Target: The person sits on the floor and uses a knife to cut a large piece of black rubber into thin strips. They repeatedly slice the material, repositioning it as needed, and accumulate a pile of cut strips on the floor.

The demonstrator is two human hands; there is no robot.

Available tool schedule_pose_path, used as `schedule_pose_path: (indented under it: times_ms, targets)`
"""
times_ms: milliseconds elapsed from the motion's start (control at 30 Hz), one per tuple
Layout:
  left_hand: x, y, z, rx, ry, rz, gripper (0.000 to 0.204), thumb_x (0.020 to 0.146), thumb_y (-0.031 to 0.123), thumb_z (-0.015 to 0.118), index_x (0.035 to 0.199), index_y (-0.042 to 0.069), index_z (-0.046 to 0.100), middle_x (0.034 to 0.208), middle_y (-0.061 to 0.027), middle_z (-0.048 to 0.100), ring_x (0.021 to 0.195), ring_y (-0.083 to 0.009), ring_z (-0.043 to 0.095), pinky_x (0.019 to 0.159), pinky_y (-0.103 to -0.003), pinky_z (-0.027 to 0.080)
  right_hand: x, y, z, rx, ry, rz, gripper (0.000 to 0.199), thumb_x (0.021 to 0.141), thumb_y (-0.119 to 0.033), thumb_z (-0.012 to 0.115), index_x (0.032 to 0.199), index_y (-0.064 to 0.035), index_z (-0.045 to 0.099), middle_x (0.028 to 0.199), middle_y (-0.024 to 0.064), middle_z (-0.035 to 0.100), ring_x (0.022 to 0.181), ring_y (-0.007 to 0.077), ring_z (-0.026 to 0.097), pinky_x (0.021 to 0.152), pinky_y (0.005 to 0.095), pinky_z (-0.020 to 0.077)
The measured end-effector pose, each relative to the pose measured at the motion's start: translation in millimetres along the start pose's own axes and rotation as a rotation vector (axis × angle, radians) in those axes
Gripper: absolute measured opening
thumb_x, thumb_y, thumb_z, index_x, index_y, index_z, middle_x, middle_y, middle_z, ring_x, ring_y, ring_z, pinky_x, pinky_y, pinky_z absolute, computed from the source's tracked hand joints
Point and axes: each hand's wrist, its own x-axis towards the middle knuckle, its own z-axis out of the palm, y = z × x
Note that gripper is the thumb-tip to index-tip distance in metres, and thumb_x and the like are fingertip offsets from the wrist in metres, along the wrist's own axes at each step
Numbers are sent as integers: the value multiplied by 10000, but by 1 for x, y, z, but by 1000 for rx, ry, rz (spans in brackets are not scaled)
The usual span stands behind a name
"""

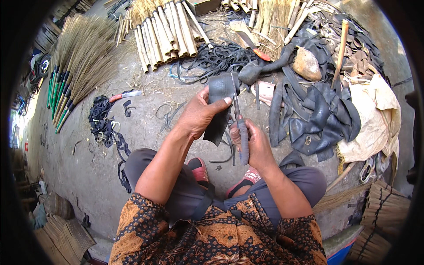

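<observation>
My left hand (202, 114) is closed on a wide strip of black rubber (217, 126), thumb on top, with part of it curling over above the fingers. My right hand (259, 145) grips a pair of scissors (243, 140) by handles wrapped in grey. The long blades point away from me and lie along the right edge of the rubber strip, close to my left thumb. Whether the blades are parted is hard to make out. Below the hands, a few thin black offcuts (230, 152) lie on the floor between my knees.
Brooms (86, 66) and bamboo handles (165, 35) lie at the far left and back. Tangled black strips (207, 62) sit ahead. A red-handled knife (126, 95) lies at left. Rubber sheets (322, 117), a stone (307, 64) and a pale sack (373, 119) crowd the right.
</observation>
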Motion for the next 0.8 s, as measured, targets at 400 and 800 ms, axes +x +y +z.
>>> schedule_pose_path:
  times_ms: [400, 800]
  targets:
    - [6, 5, -8, -64, -3, 76, 433, 898, 130, 767, 1276, 34, 579, 1049, -20, 673, 896, -119, 663, 817, -277, 564, -4, 11, 7, 139, -13, -64, 479, 910, -384, 772, 1075, 50, 652, 799, 100, 689, 694, 103, 619, 615, 266, 481]
    - [0, -4, -4, 32, -14, 22, 421, 905, 108, 754, 1276, 21, 573, 1076, -40, 681, 955, -135, 655, 902, -317, 537, 0, 6, 0, 19, 18, -55, 422, 897, -347, 790, 1043, 32, 677, 788, 98, 732, 675, 147, 643, 644, 332, 500]
